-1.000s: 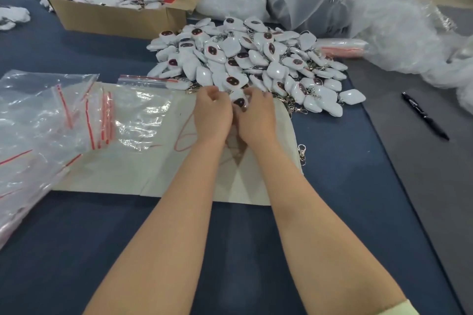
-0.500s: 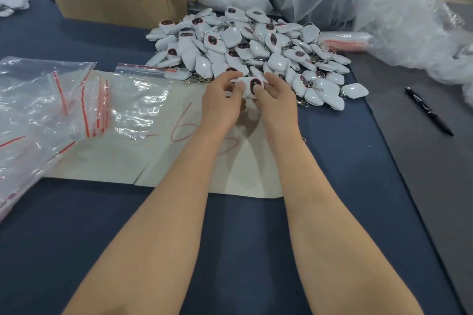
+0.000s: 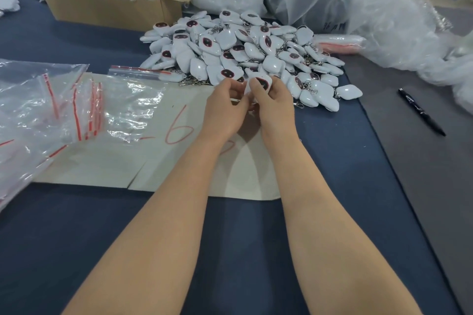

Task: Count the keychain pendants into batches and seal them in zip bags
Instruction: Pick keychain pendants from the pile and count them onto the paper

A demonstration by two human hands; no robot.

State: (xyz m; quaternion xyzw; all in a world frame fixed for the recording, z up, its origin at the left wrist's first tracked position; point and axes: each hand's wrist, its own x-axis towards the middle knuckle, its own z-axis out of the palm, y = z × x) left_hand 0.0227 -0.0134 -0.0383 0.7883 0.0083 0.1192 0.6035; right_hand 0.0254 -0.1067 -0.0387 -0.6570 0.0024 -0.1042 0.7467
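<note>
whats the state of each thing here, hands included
held pendant, lifted, dark face up
left hand, pinches the held pendant
right hand, grips the held pendant
pendant pile, loose, unbagged
zip bags, empty, lying loose
cardboard box, open, holds pendants
pen, lying flat, untouched

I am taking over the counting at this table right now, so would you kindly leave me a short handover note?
Left hand and right hand: both pinch one pendant, held at the near edge of the pile.
Empty zip bags lie heaped on the left; a single bag lies flat on the paper sheet beside the pile.
Done: no counted batch lies on the sheet, and no filled bag shows among the empty ones.
Left: count the pile into batches, then bag and seal each.
</note>
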